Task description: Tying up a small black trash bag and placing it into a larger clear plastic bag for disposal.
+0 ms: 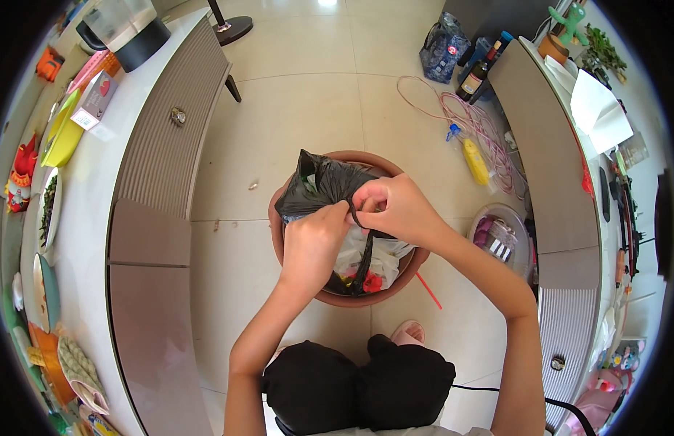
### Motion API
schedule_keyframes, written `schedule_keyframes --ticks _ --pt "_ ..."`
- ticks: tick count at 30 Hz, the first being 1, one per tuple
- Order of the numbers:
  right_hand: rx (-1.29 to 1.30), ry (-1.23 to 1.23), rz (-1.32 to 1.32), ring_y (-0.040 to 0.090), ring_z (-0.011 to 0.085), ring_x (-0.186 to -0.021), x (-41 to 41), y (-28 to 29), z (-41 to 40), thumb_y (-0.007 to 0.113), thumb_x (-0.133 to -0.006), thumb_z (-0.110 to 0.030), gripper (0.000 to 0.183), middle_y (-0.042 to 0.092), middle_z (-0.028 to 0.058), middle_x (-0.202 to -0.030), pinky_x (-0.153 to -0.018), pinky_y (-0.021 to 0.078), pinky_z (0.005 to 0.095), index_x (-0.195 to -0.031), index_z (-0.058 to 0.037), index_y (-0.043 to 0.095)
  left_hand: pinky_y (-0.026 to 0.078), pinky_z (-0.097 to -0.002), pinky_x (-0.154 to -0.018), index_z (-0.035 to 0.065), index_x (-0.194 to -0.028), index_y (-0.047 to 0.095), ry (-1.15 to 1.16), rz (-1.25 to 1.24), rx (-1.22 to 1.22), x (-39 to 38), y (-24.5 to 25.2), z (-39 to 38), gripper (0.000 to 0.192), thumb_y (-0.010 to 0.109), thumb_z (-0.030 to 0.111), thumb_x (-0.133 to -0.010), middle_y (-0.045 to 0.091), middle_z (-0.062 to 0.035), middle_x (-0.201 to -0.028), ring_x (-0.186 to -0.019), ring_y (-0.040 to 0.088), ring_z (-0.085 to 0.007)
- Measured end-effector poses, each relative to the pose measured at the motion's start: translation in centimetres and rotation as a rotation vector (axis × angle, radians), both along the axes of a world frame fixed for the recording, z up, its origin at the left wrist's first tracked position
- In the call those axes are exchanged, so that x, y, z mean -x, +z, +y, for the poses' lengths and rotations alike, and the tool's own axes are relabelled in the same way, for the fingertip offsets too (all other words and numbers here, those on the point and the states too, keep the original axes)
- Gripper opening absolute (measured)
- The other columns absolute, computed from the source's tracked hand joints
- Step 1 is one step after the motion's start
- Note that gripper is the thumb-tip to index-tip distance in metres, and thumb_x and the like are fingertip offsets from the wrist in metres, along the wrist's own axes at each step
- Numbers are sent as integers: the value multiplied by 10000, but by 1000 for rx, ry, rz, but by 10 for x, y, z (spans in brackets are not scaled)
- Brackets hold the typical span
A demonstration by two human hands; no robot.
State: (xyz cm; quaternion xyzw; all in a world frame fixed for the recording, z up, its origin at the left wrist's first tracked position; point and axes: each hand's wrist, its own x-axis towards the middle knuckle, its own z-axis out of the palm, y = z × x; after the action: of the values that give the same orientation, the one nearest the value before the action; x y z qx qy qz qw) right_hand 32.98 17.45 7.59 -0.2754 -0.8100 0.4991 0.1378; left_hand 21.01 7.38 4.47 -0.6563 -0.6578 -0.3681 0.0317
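Note:
A black plastic bag (320, 188) lies across the far part of a round brown bin (274, 240) that stands on the floor in front of my knees. My left hand (318, 234) pinches the twisted top of the bag from the left. From the right, my right hand (397, 210) grips a thin black strand of it, which loops between the fingers of both hands. Another black strand hangs down over the white plastic and red scraps (372, 280) inside the bin. My fingertips partly hide the spot where the strands cross.
Cabinets flank me, the left with a blender jug (124, 32). To the right on the floor are a basin (525, 240), a yellow bottle (475, 161), a pink hose (478, 120), a dark glass bottle (476, 76) and a blue bag (445, 49). A red straw (429, 291) lies beside the bin.

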Motion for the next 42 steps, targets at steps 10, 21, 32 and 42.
schedule_keyframes --ticks 10,21,32,42 --pt "-150 38 -32 471 143 -418 0 1 6 594 -575 -95 110 534 64 -500 -568 388 253 -545 -22 517 300 -169 -349 -22 -822 598 15 -1226 216 1 -9 -7 135 578 92 -752 577 -15 -623 -399 393 -20" --pt "-752 113 -26 439 193 -601 1 -8 5 590 -550 -96 101 506 47 -528 -669 310 292 -538 -48 501 351 -172 -479 20 -1070 465 -356 -1302 880 38 40 -20 294 490 145 -805 458 23 -625 -514 407 -55" --pt "-999 235 -5 405 201 -613 10 6 3 569 -509 -78 116 455 64 -505 -642 312 314 -525 -37 461 231 -176 -411 32 -736 467 -221 -936 798 32 26 9 101 428 116 -775 328 74 -517 -463 278 -16" --pt "-1104 114 -8 387 206 -657 4 -22 -3 582 -525 -109 266 395 60 -681 -601 286 316 -714 -62 401 140 -167 -303 79 -683 391 -324 -1763 787 34 -1 -16 116 381 136 -784 219 77 -441 -342 175 -16"
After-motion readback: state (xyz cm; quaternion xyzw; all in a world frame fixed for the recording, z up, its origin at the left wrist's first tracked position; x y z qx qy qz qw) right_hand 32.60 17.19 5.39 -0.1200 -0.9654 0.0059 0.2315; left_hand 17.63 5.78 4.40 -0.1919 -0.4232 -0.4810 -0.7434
